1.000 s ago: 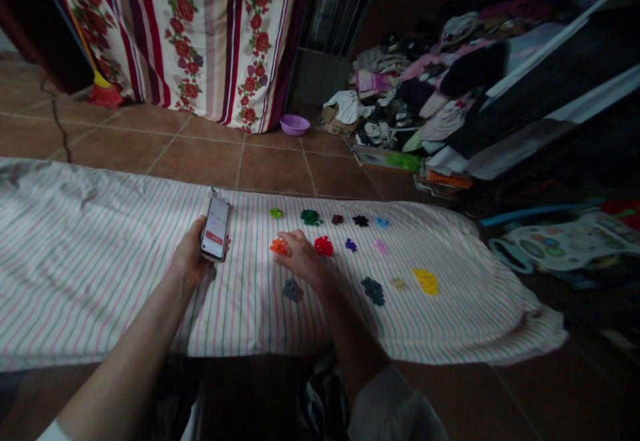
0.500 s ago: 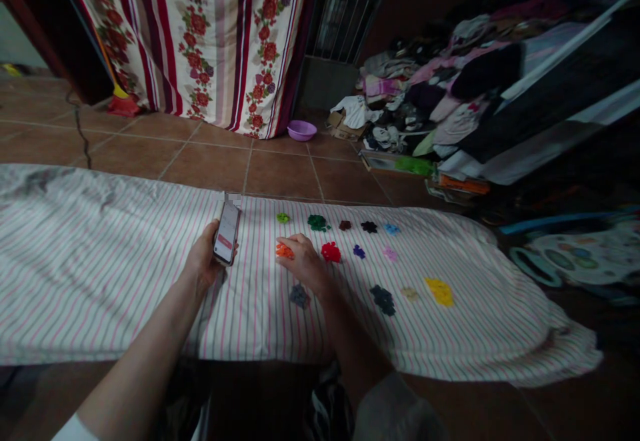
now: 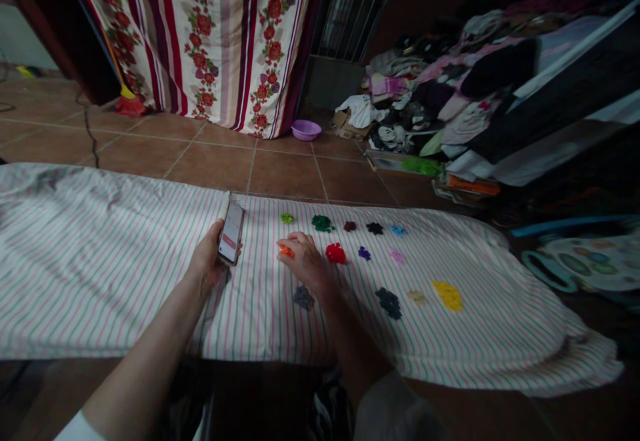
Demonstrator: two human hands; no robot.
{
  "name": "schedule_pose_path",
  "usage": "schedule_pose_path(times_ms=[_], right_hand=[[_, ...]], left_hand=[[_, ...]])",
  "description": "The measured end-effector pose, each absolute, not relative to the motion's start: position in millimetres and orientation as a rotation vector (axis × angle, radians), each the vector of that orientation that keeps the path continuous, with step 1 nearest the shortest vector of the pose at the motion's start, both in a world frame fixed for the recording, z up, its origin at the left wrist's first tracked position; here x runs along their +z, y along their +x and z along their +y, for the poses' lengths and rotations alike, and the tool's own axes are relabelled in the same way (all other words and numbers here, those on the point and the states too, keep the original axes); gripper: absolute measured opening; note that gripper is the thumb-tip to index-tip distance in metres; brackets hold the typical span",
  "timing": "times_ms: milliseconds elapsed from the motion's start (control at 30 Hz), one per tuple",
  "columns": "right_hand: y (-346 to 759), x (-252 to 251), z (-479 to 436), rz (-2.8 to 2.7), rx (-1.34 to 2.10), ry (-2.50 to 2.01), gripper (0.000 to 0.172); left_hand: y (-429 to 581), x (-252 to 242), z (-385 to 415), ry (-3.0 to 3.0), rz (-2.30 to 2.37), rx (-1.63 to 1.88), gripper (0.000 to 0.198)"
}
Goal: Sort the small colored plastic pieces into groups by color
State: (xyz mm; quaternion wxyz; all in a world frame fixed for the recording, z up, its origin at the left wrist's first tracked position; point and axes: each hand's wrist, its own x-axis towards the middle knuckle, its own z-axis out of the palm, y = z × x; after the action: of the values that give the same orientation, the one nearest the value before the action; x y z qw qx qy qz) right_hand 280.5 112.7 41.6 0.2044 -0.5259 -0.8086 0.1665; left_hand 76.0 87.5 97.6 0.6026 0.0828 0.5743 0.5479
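My left hand (image 3: 206,252) is wrapped round a smartphone (image 3: 231,233), its lit screen facing up. Over a small heap of orange pieces (image 3: 286,251), my right hand (image 3: 306,261) curls its thumb and fingers in on them, partly hiding the heap. Red pieces (image 3: 335,253) lie just right of that hand, and grey pieces (image 3: 303,298) sit below it. Light green pieces (image 3: 287,218) and dark green pieces (image 3: 321,223) lie beyond. All rest on a striped cloth (image 3: 125,261); the pieces are too small to identify.
More heaps lie to the right: brown (image 3: 349,226), black (image 3: 375,228), light blue (image 3: 399,230), dark blue (image 3: 365,253), pink (image 3: 397,255), dark grey (image 3: 389,303), beige (image 3: 416,297) and yellow (image 3: 447,296). A purple basin (image 3: 306,130) stands on the tiled floor near piled clothes (image 3: 430,88).
The view has shifted slightly, moving the scene a little to the right. My right fingers have drawn in over the orange pieces, and less orange shows. My left hand keeps hold of the smartphone.
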Motion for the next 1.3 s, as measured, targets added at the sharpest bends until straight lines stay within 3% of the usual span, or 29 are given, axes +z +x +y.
schedule_pose_path(times_ms=[133, 400, 600, 767, 967, 1133, 1300], right_hand=[[281.3, 39.2, 115.3, -2.246, 0.476, -1.413, 0.025], [293.9, 45.3, 110.8, -2.311, 0.500, -1.428, 0.049], [292.2, 42.8, 112.1, -2.344, 0.536, -1.400, 0.045], [314.8, 42.1, 119.5, -2.245, 0.558, -1.347, 0.053], [376.4, 47.4, 125.0, -2.112, 0.290, -1.589, 0.044], [399.2, 43.8, 119.7, -2.147, 0.235, -1.751, 0.058], [397.6, 39.7, 117.0, -2.229, 0.327, -1.721, 0.060]], left_hand=[[76.7, 99.9, 87.0, 0.161, 1.311, 1.275, 0.031], [77.3, 99.4, 87.3, 0.185, 1.349, 1.266, 0.033], [77.0, 97.4, 87.7, 0.174, 1.339, 1.278, 0.030], [76.8, 98.5, 86.4, 0.192, 1.339, 1.266, 0.030], [77.1, 98.5, 86.6, 0.218, 1.353, 1.256, 0.030], [79.7, 102.4, 85.8, 0.202, 1.359, 1.251, 0.030], [80.3, 101.9, 85.6, 0.197, 1.377, 1.270, 0.030]])
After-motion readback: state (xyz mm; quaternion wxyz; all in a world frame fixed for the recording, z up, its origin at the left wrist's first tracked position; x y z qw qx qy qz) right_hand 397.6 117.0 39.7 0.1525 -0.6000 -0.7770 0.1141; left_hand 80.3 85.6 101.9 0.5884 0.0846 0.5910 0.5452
